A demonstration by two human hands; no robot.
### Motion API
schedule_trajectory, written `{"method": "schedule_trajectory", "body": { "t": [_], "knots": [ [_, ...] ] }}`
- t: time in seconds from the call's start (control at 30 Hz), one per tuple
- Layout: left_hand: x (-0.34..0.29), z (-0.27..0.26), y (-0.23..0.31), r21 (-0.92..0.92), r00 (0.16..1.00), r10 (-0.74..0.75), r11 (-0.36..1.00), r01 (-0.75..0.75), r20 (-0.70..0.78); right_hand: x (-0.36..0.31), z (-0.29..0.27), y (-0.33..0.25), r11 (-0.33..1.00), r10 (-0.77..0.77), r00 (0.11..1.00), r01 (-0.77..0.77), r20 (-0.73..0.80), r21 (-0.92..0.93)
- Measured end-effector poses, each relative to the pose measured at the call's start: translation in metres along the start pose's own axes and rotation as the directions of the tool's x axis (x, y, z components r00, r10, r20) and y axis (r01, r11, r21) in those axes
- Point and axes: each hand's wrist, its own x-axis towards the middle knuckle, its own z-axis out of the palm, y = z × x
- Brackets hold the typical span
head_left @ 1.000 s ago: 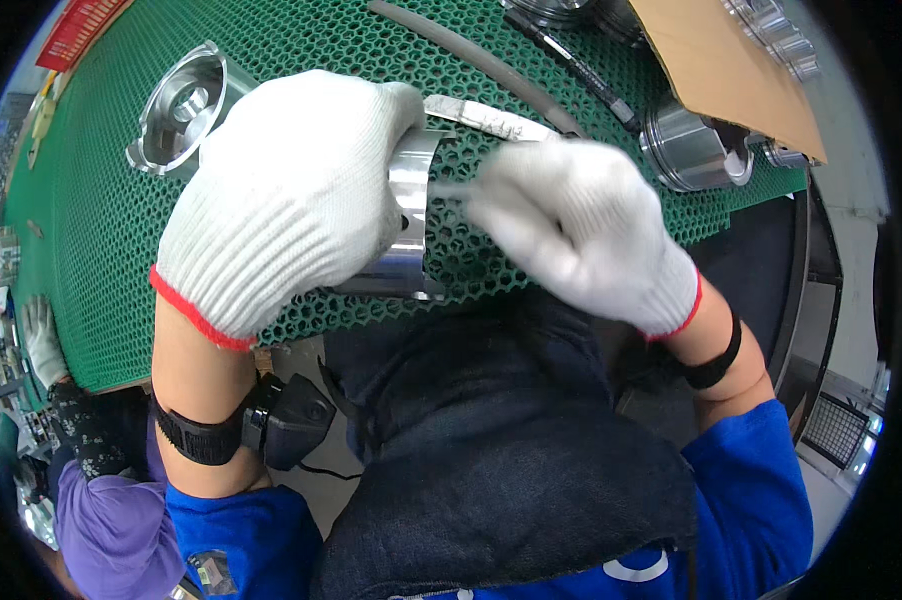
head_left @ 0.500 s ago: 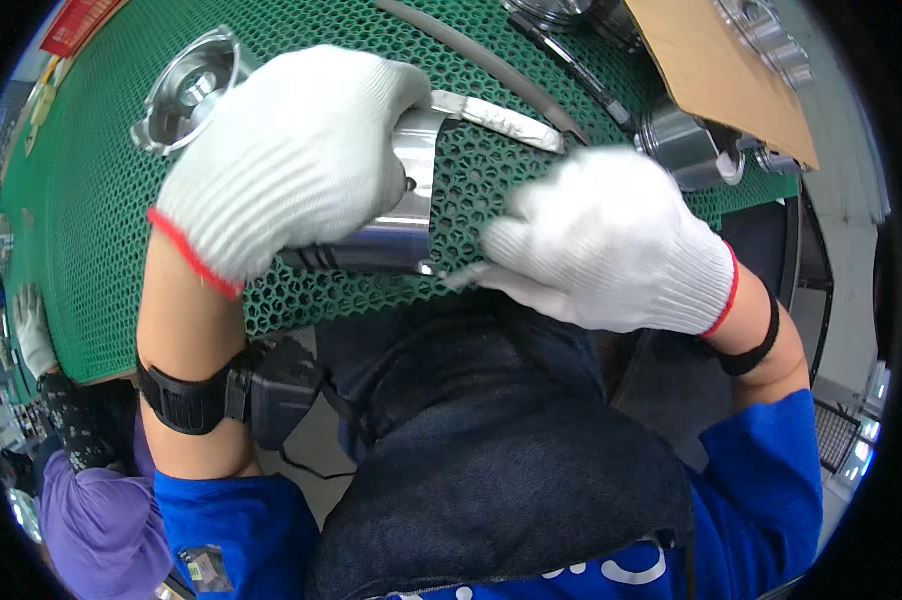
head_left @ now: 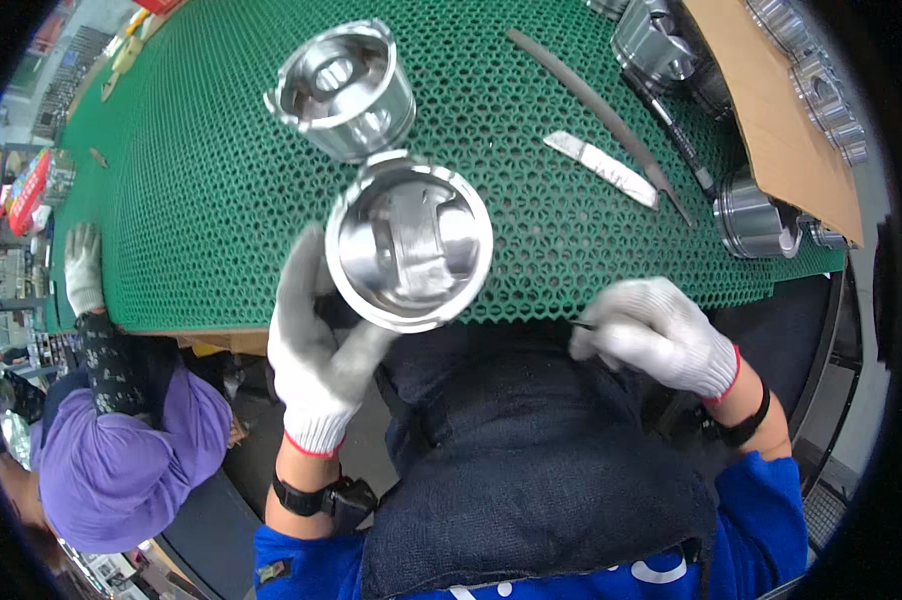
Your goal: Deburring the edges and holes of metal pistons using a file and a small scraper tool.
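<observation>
My left hand [head_left: 316, 350], in a white knit glove with a red cuff, grips a shiny metal piston [head_left: 411, 245] by its side. The piston is tilted so that its hollow, machined inside faces up toward me. Off to the right, my gloved right hand [head_left: 656, 335] is closed near the table's front edge, apart from the piston. A thin dark tip pokes out between its fingers; the rest of that object is hidden. Just beyond the held piston, a second piston [head_left: 356, 120] rests on the green mat [head_left: 471, 90], hollow side up.
A white-wrapped strip [head_left: 603, 168], a grey-brown curved rod [head_left: 596, 105] and a dark slim tool [head_left: 671, 130] lie right of centre. Several pistons [head_left: 756, 222] stand around a cardboard sheet [head_left: 801, 120] at right. At left, a co-worker's gloved hand [head_left: 84, 270] rests on the mat.
The piston in my left hand has turned from lying sideways to showing its hollow inside. My right hand has drawn away from it toward the lower right. The view has shifted too.
</observation>
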Motion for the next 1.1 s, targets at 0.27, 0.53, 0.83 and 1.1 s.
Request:
{"method": "schedule_trajectory", "body": {
  "t": [0.27, 0.53, 0.83, 1.1],
  "knots": [
    [0.096, -0.036, -0.042, 0.118, 0.885, 0.071, 0.983, -0.141, 0.459, -0.012, 0.007, 0.006, 0.971, -0.026, 1.0, 0.028, -0.011, 0.236],
    [0.09, 0.025, 0.074, 0.344, 0.653, 0.538, 0.567, -0.748, 0.533, -0.005, -0.001, -0.002, 0.977, 0.058, 0.987, -0.025, -0.15, 0.213],
    [0.055, 0.044, 0.08, 0.407, 0.715, 0.448, 0.605, -0.684, 0.537, 0.016, 0.009, -0.001, 0.93, -0.319, 0.93, 0.271, -0.184, -0.247],
    [0.095, 0.064, 0.095, 0.377, 0.736, 0.278, 0.717, -0.586, 0.617, 0.028, -0.002, 0.013, 0.775, -0.561, 0.769, 0.357, -0.306, -0.522]
  ]
}}
